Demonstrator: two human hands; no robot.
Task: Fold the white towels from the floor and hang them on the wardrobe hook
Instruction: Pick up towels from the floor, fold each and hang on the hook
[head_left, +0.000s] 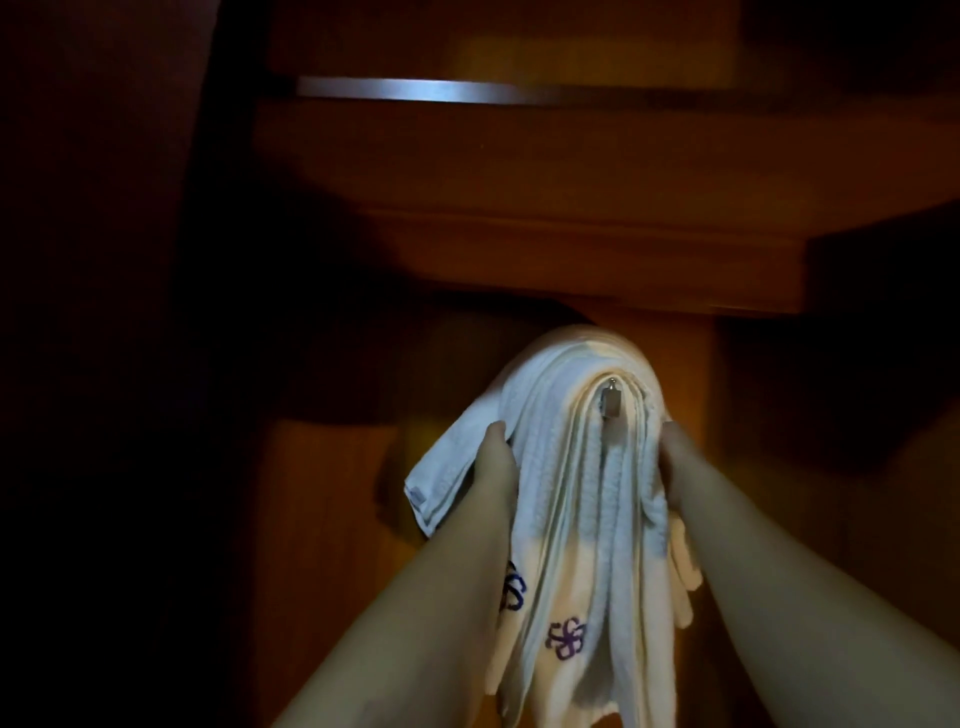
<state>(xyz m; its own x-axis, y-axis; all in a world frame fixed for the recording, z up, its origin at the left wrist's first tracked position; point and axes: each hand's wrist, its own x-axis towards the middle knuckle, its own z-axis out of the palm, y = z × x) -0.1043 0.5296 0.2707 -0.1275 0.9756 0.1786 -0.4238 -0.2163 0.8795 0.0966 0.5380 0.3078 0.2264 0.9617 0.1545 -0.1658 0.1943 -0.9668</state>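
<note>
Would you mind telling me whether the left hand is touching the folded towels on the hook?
Touching. The head view shows the left hand pressed against the left side of the towels, with no gap between them.

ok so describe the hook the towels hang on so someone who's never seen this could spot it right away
Start at the orange-brown wooden wardrobe panel under the horizontal silver metal rail. At its middle hangs a bundle of folded white towels with purple embroidered logos, held by the left hand and right hand. The small silver metal hook peeks out under the bundle's top fold, the only shiny thing amid the cloth.
</note>
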